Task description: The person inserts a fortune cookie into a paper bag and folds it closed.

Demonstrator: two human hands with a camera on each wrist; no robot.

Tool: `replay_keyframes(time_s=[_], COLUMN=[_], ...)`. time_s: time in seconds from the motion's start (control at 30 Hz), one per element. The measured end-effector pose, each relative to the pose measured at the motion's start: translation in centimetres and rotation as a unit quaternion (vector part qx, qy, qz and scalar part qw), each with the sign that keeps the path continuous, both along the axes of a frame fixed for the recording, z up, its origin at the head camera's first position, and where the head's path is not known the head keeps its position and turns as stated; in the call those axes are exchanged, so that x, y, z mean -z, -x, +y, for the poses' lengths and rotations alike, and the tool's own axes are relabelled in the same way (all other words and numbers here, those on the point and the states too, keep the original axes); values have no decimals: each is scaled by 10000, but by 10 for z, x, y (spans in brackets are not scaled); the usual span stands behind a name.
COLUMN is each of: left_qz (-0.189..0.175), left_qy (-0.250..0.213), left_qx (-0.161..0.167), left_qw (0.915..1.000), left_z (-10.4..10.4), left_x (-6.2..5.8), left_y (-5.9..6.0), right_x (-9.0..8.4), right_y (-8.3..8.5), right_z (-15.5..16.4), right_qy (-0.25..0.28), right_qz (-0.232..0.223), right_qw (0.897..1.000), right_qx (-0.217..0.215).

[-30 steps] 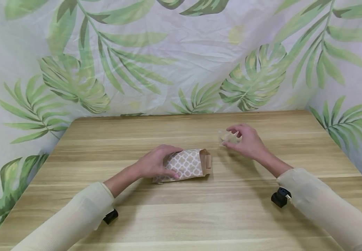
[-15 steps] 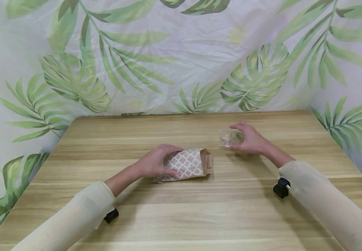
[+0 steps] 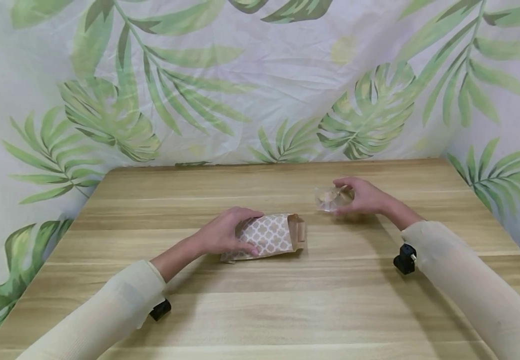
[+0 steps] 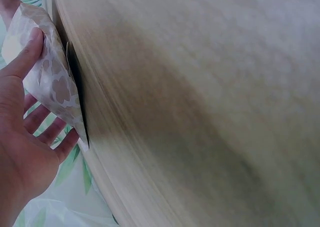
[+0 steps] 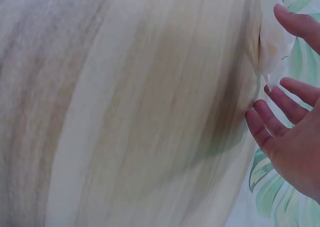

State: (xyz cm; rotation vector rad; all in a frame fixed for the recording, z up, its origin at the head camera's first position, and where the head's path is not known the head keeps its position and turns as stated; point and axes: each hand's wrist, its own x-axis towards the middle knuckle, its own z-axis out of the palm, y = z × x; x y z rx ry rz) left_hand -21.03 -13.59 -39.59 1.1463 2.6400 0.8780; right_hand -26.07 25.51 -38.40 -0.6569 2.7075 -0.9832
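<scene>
While both sleeved arms rest forward, items run thus. Wooden table: bearing all. Patterned paper bag: lying flat at centre, open mouth facing right, pinned by the left hand, thumb and fingers curled round its closed end. Clear plastic packet: just beyond the bag's mouth, pinched at its edge by the right hand. Risk: the slick, crinkly packet could slip from so light a pinch; the bag's mouth looks narrow and might snag it.
</scene>
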Motion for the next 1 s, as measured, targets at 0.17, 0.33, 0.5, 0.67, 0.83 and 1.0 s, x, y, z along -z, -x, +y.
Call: replay_keyframes(time_s=[0.17,0.33,0.5,0.67,0.83,1.0], left_qz=[-56,-46,-88,-16,-14,-29], left_qy=[11,-22,-55,-90,-77,-54], left_qx=[-40,-63,-94,-49,-55,-75], left_qw=[10000,10000,9999,9999,10000,10000], left_z=[1,1,1,2,2,2], left_x=[1,3,3,1,2,4], left_y=[0,1,1,0,0,1], right_x=[0,2,4,7,9,11], right_y=[1,1,0,-1,-3,-4], right_z=[0,-1,-2,-2,-3,-1], right_qy=[3,-47,-51,-44,-38,15], right_qz=[-87,-86,11,126,266,334], right_qw=[10000,9999,9998,9996,9993,9991], right_qx=[24,125,188,254,255,268])
